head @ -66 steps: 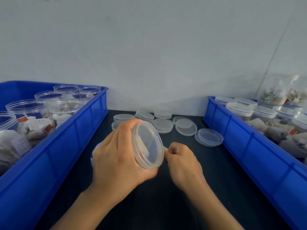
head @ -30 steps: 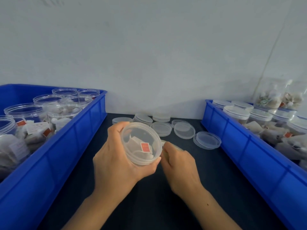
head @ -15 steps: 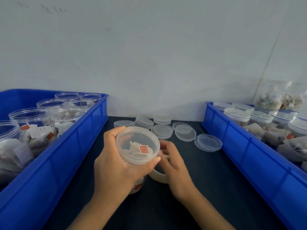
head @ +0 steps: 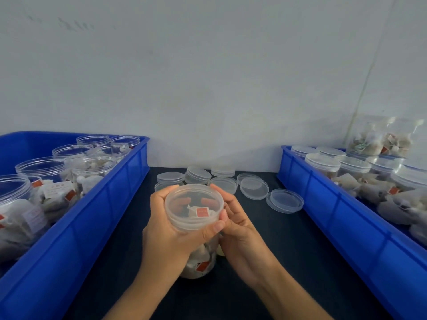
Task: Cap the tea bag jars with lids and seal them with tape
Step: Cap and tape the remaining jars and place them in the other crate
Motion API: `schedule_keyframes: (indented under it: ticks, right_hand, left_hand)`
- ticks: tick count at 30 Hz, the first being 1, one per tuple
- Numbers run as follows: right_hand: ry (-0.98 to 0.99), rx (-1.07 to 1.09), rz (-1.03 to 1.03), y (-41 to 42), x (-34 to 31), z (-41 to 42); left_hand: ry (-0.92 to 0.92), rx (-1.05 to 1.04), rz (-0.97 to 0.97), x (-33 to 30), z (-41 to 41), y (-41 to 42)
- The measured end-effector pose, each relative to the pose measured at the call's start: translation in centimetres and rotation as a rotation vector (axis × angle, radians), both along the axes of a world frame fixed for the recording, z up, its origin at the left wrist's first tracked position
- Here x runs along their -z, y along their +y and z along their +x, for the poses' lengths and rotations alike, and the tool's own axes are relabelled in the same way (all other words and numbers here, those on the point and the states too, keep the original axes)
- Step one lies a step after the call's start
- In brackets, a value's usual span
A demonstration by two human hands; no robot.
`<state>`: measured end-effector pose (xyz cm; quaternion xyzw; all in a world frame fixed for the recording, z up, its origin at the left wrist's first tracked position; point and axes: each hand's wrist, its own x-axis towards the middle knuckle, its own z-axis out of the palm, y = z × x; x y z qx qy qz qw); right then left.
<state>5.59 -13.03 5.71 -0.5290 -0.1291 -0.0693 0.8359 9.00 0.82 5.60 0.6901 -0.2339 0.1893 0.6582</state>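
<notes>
A clear jar of tea bags [head: 198, 262] stands upright on the dark table, capped with a clear lid [head: 194, 205]. My left hand [head: 171, 232] grips the jar just under the lid from the left. My right hand [head: 235, 225] wraps the jar's right side, fingers curled round the rim. A pale bit of a tape roll [head: 220, 251] shows behind the jar under my right hand, mostly hidden. Several loose lids [head: 250, 184] lie on the table behind the jar.
A blue bin [head: 76, 232] on the left holds several open jars of tea bags [head: 41, 172]. A blue bin [head: 346, 218] on the right holds several capped jars [head: 322, 161]. Bagged tea bags [head: 383, 139] sit behind it. A white wall closes the back.
The jar has turned from lying sideways in my left hand to standing upright on the table. My right hand has moved from the tape roll onto the jar's right side.
</notes>
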Motion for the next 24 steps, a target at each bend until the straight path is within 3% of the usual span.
schedule_keyframes:
  ticks: [5,11,18,24]
  right_hand:
    - [-0.003,-0.025,0.042,-0.2,-0.6,-0.2]
    - [0.03,0.071,-0.068,-2.1,-3.9,-1.4]
    - [-0.046,0.287,-0.194,-6.4,-11.5,-3.0]
    - [0.006,0.632,-0.284,-12.0,-15.9,-4.2]
  left_hand:
    - [0.055,-0.004,-0.017,0.0,-0.6,-0.6]
    - [0.124,0.228,0.006,-1.2,-1.2,-1.8]
    - [0.027,0.305,-0.069,-8.1,-2.2,-8.2]
    - [-0.031,0.276,-0.051,-11.7,-1.9,-16.8]
